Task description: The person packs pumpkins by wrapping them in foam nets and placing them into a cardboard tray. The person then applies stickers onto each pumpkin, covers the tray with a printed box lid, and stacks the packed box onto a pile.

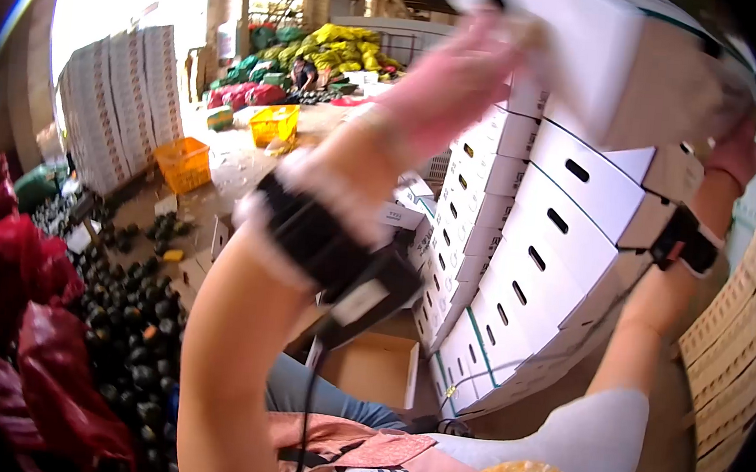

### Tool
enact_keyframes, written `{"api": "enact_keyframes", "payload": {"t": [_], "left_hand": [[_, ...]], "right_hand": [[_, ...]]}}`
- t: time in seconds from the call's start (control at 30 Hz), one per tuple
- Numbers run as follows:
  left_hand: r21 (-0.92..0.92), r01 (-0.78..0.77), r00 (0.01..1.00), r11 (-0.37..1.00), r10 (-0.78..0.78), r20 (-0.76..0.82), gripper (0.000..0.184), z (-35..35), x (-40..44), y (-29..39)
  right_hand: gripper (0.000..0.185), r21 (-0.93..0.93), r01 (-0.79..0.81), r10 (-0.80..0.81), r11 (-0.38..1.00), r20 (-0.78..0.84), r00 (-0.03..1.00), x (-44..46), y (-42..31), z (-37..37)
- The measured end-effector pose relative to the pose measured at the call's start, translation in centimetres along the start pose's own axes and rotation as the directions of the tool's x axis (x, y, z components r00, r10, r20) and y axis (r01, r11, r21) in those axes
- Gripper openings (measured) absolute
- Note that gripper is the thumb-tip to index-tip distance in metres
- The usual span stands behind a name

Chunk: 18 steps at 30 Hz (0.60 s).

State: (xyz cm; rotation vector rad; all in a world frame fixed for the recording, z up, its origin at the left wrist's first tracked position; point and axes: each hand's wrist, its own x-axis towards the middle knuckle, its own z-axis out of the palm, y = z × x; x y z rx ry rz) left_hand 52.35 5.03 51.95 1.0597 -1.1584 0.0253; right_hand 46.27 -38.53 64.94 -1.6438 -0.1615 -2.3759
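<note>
A white carton [583, 47], smeared by motion, is held up at the top of a tall stack of white cartons [544, 242]. My left hand [483, 61], in a pink glove, grips the carton's left end; its fingertips are blurred. My right hand [745, 151], also gloved in pink, is against the carton's right end, part of its fingers hidden. Whether the carton's underside touches the stack is hard to tell. The stacked cartons have dark oval handle holes, and green straps run round some of them.
An open cardboard box [376, 366] stands low by my legs. Dark round produce [140, 332] and red sacks [52, 360] lie at left. Yellow crates [183, 165] stand farther back, near tall carton stacks [124, 106]. More stacked cartons [727, 356] rise at right. A person [304, 75] sits at the back.
</note>
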Motion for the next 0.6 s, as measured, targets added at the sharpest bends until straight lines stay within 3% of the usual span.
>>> {"api": "enact_keyframes", "payload": {"t": [0.03, 0.1, 0.13, 0.17, 0.23, 0.3, 0.33, 0.4, 0.43, 0.5, 0.57, 0.6], "left_hand": [[0.133, -0.024, 0.995, 0.991, 0.011, 0.102, 0.068, 1.0, 1.1, -1.6], [0.362, -0.141, 0.953, 0.922, 0.027, 0.301, 0.071, 2.9, 2.3, -4.5], [0.429, -0.207, 0.92, 0.879, 0.026, 0.391, 0.072, 3.8, 2.3, -5.9], [0.458, -0.25, 0.891, 0.853, 0.018, 0.454, 0.074, 4.3, 1.8, -7.2], [0.457, -0.319, 0.833, 0.83, 0.016, 0.553, 0.074, 5.3, 0.5, -9.1], [0.396, -0.343, 0.815, 0.852, 0.06, 0.576, 0.072, 5.1, -1.8, -9.9], [0.399, -0.348, 0.822, 0.848, 0.071, 0.564, 0.071, 5.2, -2.7, -10.0], [0.457, -0.324, 0.858, 0.829, 0.054, 0.51, 0.07, 5.1, -4.5, -10.7], [0.507, -0.291, 0.884, 0.811, 0.025, 0.467, 0.07, 5.1, -5.4, -11.2], [0.528, -0.253, 0.913, 0.811, 0.02, 0.407, 0.067, 4.0, -7.4, -9.2], [0.567, -0.175, 0.943, 0.805, -0.028, 0.331, 0.064, 2.7, -10.4, -6.5], [0.632, -0.104, 0.954, 0.768, -0.102, 0.281, 0.062, 1.9, -12.0, -6.1]], "right_hand": [[0.053, 0.118, -0.143, 0.143, 0.983, 0.011, 0.99, 1.9, 3.4, 0.0], [0.058, 0.011, -0.439, 0.439, 0.899, -0.045, 0.897, 1.5, 4.0, -0.9], [0.062, -0.173, -0.636, 0.592, 0.752, -0.246, 0.767, 0.3, 3.2, -1.4], [0.066, -0.02, -0.686, 0.683, 0.727, -0.086, 0.726, -0.6, 6.9, -1.4], [0.065, 0.328, -0.756, 0.781, 0.567, 0.08, 0.62, -5.9, -3.3, -1.8], [0.064, 0.376, -0.408, 0.34, 0.832, 0.237, 0.91, -8.1, -3.5, -3.0], [0.064, 0.468, -0.215, 0.081, 0.857, 0.289, 0.954, -9.2, -3.7, -3.6], [0.064, 0.161, 0.091, -0.125, 0.983, 0.215, 0.969, -9.6, -8.0, -2.8], [0.063, 0.001, 0.149, -0.146, 0.989, 0.197, 0.969, -9.3, -7.8, -2.4], [0.06, 0.017, 0.392, -0.386, 0.92, 0.223, 0.895, -6.8, -4.2, -0.6], [0.06, -0.191, 0.481, -0.441, 0.856, 0.219, 0.871, -6.4, -2.4, 2.6], [0.06, -0.152, 0.473, -0.435, 0.868, 0.229, 0.871, -7.5, -1.9, 4.1]]}}
